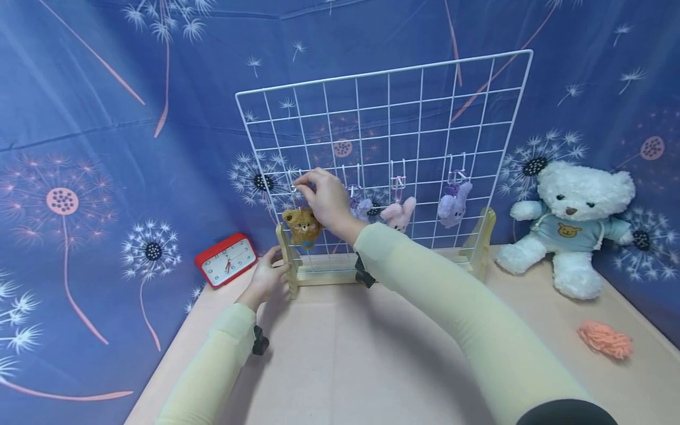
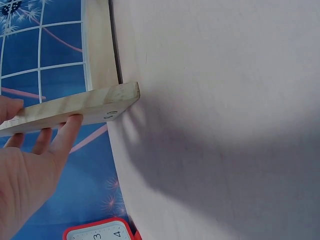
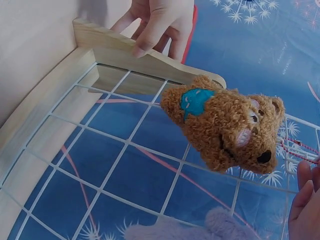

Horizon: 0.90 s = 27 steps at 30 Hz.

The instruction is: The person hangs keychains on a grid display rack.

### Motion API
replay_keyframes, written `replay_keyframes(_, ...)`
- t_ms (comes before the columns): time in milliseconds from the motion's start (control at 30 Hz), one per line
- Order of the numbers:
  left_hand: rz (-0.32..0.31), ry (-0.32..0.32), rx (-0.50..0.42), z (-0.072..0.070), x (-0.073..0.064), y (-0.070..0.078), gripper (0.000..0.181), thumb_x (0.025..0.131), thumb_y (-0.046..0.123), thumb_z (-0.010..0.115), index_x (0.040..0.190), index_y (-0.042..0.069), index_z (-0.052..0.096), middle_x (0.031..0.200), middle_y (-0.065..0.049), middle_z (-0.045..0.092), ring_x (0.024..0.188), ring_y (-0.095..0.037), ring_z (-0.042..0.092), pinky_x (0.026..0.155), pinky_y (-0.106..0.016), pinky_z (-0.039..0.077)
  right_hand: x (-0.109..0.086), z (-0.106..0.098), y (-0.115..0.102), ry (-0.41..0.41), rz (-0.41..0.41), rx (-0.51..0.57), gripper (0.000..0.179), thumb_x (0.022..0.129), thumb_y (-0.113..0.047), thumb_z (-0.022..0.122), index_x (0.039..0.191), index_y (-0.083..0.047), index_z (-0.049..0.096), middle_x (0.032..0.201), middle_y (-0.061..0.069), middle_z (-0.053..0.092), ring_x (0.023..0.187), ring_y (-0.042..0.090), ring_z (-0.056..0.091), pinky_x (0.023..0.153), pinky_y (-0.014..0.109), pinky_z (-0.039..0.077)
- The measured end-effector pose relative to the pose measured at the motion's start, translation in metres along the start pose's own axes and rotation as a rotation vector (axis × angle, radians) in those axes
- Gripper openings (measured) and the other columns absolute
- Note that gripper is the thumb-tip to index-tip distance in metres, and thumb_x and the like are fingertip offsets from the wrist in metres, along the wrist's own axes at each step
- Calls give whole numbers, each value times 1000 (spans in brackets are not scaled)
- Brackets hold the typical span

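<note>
A brown plush bear keychain (image 3: 222, 127) with a blue patch on its belly hangs at the left side of the white wire grid (image 1: 390, 74). At its top my right hand (image 1: 330, 199) pinches the bead chain (image 3: 300, 147) by a hook; the fingertips are partly cut off in the right wrist view. Low on the left, my left hand (image 1: 267, 276) grips the side panel of the wooden stand (image 2: 75, 105), thumb on one face and fingers on the other. Two purple plush keychains (image 1: 453, 205) and a pink one (image 1: 398, 213) hang farther right.
A red clock (image 1: 226, 260) stands left of the grid, close to my left hand. To the right sits a white teddy bear (image 1: 571, 224) in a blue top, with a bundle of orange yarn (image 1: 605, 339) in front. Blue dandelion cloth (image 1: 95, 177) hangs behind the table (image 1: 340, 360).
</note>
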<state>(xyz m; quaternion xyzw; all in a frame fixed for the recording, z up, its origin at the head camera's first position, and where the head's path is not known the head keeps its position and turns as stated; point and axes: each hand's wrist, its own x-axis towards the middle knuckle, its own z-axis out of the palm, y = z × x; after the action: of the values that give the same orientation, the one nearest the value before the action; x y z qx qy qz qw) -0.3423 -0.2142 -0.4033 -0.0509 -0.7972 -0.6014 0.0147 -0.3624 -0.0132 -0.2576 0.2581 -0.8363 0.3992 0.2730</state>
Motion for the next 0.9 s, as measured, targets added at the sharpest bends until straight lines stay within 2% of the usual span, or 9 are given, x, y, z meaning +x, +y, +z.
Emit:
replay_keyframes(200, 1, 23, -7, -1, 13, -22, 59, 98, -7, 56, 153, -5, 34, 147, -35, 42, 128, -52, 49, 110, -55, 42, -3, -1, -2, -12, -2, 20, 21, 104, -20, 62, 119, -12, 75, 114, 2, 67, 74, 14, 57, 59, 28, 46)
replay_keyframes(433, 2, 44, 25, 1, 12, -23, 60, 99, -4, 57, 154, -2, 34, 147, -34, 43, 129, -51, 49, 110, -55, 42, -14, -1, -6, 13, -91, 203, 19, 106, -11, 56, 122, -4, 64, 104, 7, 56, 90, 18, 54, 78, 28, 48)
replay_keyframes(533, -1, 74, 66, 3, 9, -23, 60, 100, -1, 58, 155, -1, 35, 147, -32, 45, 129, -50, 50, 108, -54, 44, -23, -2, -9, 0, -131, 273, 18, 107, -11, 53, 121, -3, 62, 104, 7, 56, 89, 19, 54, 78, 29, 48)
replay_keyframes(700, 40, 203, 209, 9, 2, -20, 55, 95, -1, 64, 147, -2, 46, 136, -30, 57, 119, -47, 59, 100, -51, 52, -40, -5, -14, -56, -127, 365, 17, 107, -12, 52, 119, -3, 61, 108, 7, 59, 92, 18, 57, 76, 28, 50)
replay_keyframes(800, 76, 309, 286, 14, -3, -16, 44, 91, 1, 67, 134, -5, 55, 122, -28, 64, 109, -44, 66, 93, -48, 56, -52, -8, -16, -94, -108, 397, 17, 107, -12, 53, 117, -3, 62, 110, 5, 60, 90, 15, 58, 76, 27, 50)
replay_keyframes(900, 89, 402, 325, 17, -10, -12, 32, 88, 2, 68, 119, -6, 60, 110, -24, 67, 102, -39, 68, 89, -46, 57, -64, -12, -16, -124, -109, 409, 17, 107, -12, 54, 115, -1, 63, 105, 4, 61, 82, 16, 56, 70, 28, 49)
